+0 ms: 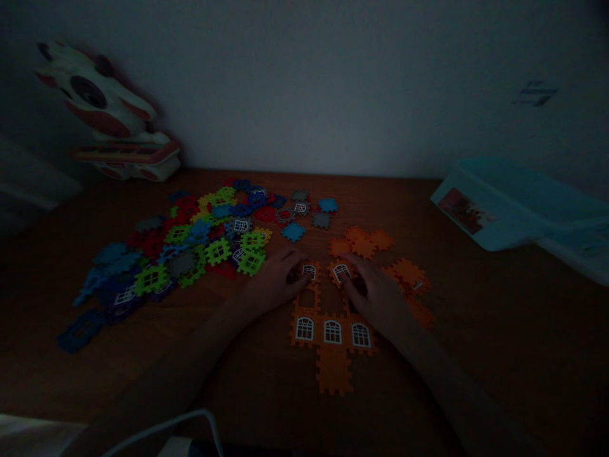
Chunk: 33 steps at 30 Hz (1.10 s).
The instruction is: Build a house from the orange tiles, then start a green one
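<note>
L hand (271, 285) & R hand (380, 295): thumb-to-finger pinch on both, near each other.
Head view, v. dim: L hand has the left window tile (309, 271), orange w/ white bars, at top of the left column of an orange tile panel (318, 330); R hand has the right window tile (340, 273), same kind, sitting tilted, can't tell if it's joined on. Panel lies flat on the wooden table (476, 355): 3 windowed pcs across, 1 plain pc below the middle one. Loose orange tiles (361, 242) just beyond & beside R hand. Mixed-colour pile (181, 235) to the left, cow toy w/ keyboard (128, 124) behind it near the wall (304, 95); lt-blue bin (504, 203) far right.
</note>
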Each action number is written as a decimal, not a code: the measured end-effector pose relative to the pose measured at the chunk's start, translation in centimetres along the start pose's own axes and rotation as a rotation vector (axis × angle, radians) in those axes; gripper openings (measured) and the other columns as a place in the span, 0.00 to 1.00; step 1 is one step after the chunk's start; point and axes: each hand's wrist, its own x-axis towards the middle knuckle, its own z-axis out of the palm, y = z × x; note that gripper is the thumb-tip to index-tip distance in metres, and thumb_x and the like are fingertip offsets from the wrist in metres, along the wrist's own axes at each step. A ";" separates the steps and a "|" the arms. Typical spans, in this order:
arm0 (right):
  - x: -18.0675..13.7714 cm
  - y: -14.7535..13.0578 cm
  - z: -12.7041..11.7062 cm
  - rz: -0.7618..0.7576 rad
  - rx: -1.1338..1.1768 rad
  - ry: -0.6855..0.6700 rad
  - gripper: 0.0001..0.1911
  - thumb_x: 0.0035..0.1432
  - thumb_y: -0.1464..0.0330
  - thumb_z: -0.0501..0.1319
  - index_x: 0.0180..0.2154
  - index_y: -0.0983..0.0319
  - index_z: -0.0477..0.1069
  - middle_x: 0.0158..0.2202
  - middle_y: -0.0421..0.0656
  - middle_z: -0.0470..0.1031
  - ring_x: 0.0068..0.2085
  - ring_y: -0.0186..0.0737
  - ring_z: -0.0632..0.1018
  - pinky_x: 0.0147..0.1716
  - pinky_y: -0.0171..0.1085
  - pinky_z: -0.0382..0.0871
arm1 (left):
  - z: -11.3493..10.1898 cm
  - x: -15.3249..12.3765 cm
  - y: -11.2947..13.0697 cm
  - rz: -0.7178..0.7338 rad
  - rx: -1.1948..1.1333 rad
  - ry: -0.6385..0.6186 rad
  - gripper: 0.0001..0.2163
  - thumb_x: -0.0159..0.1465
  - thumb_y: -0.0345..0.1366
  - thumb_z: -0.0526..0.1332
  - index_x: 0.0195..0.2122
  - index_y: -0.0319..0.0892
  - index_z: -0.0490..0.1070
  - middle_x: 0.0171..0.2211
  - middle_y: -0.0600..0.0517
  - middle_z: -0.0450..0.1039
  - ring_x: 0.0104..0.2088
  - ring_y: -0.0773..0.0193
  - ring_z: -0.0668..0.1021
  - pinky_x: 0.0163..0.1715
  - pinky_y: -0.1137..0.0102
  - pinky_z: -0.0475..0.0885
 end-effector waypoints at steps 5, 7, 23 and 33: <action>0.1 -0.1 0.1 -0.045 -0.106 -0.050 0.21 0.69 0.66 0.51 0.60 0.59 0.67 0.53 0.53 0.76 0.51 0.55 0.77 0.48 0.52 0.72 | -0.3 -0.1 0.3 0.136 0.096 -0.060 0.13 0.70 0.38 0.57 0.53 0.44 0.73 0.52 0.44 0.71 0.53 0.54 0.74 0.54 0.58 0.71; 0.2 -0.1 0.1 -0.042 -0.142 -0.050 0.21 0.69 0.65 0.50 0.60 0.61 0.67 0.52 0.55 0.76 0.51 0.56 0.78 0.47 0.53 0.73 | -0.6 -0.2 0.5 0.185 0.122 -0.106 0.15 0.70 0.39 0.57 0.55 0.44 0.72 0.54 0.43 0.70 0.54 0.52 0.73 0.55 0.56 0.70; 0.1 0.2 0.1 -0.039 -0.161 -0.023 0.18 0.69 0.64 0.52 0.56 0.61 0.68 0.50 0.54 0.78 0.49 0.54 0.79 0.47 0.52 0.73 | -1.6 -0.2 0.3 0.207 0.034 -0.194 0.24 0.62 0.40 0.64 0.60 0.45 0.66 0.61 0.44 0.66 0.61 0.49 0.68 0.61 0.51 0.66; 0.0 0.4 0.2 -0.061 -0.181 -0.013 0.18 0.69 0.64 0.52 0.56 0.62 0.68 0.48 0.54 0.78 0.48 0.54 0.80 0.45 0.51 0.73 | -1.6 0.1 -0.3 0.158 -0.101 -0.215 0.23 0.64 0.41 0.66 0.60 0.47 0.67 0.58 0.47 0.72 0.59 0.53 0.71 0.60 0.52 0.67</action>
